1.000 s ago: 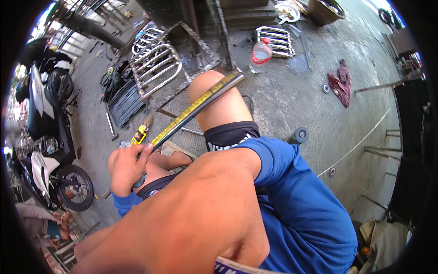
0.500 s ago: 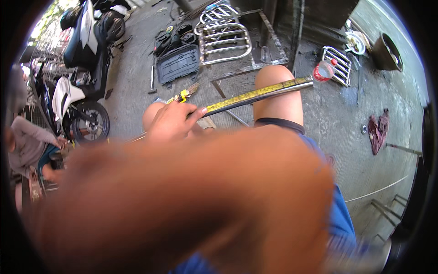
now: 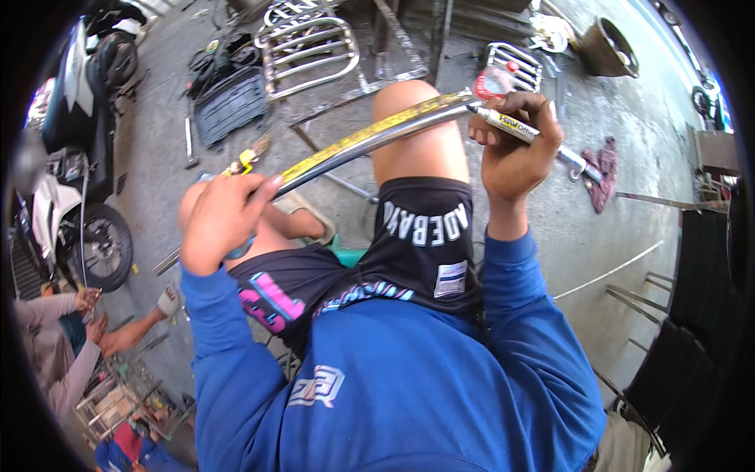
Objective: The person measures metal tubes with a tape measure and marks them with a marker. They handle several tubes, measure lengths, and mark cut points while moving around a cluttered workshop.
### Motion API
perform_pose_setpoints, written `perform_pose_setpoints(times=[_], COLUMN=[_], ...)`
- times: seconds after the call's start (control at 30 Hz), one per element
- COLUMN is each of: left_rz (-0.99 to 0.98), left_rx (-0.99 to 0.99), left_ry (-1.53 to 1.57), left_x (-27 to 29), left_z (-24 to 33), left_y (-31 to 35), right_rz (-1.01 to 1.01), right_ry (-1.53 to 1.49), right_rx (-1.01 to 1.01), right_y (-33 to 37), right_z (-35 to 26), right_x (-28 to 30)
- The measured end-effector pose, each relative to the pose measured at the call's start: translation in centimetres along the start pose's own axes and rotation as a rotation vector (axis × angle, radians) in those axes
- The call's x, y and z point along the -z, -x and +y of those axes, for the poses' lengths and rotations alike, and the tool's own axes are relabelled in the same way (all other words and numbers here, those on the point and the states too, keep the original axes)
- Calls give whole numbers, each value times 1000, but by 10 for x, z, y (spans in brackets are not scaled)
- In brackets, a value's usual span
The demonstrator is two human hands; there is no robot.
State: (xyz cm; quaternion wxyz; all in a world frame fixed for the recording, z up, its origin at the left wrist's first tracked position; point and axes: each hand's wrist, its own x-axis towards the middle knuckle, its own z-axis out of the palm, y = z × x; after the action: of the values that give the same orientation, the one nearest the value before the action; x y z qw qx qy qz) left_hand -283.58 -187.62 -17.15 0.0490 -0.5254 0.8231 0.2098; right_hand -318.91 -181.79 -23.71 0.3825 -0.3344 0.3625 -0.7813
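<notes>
A shiny metal tube (image 3: 401,128) lies slantwise across my thighs, its far end passing under my right hand. Along its upper side stretches a yellow tape measure blade (image 3: 338,147). My left hand (image 3: 220,216) is closed round the tube and the near part of the tape, thumb on the blade; a bit of blue, perhaps the tape's case, shows under the palm. My right hand (image 3: 519,149) grips a white marker pen (image 3: 503,123) with its dark tip at the blade's far end. Whether that tip touches the tube I cannot tell.
Ahead lie an open dark tool case (image 3: 230,106), a chromed tube rack (image 3: 311,59), a smaller rack (image 3: 515,67) and a plastic bottle (image 3: 493,81). A bucket (image 3: 609,49) and a dark red rag (image 3: 602,177) are right. Motorbikes (image 3: 102,244) and a seated person (image 3: 63,330) are left.
A blurred hand or arm that filled the lower view is gone. My right hand is now at the tube's far end with the marker. The view has shifted; my left hand keeps its hold.
</notes>
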Motion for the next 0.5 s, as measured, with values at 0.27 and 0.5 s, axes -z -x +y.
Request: perform_pose_setpoints(times=[0.27, 0.5], left_rz=[-92, -3], left_rx=[83, -66], left_ry=[119, 59], left_x=[8, 4], left_z=[0, 6], left_y=[-4, -5], right_rz=[198, 9], right_ry=[12, 538], right_rx=[226, 143], right_y=[-10, -13], right_z=[2, 19], right_x=[22, 27])
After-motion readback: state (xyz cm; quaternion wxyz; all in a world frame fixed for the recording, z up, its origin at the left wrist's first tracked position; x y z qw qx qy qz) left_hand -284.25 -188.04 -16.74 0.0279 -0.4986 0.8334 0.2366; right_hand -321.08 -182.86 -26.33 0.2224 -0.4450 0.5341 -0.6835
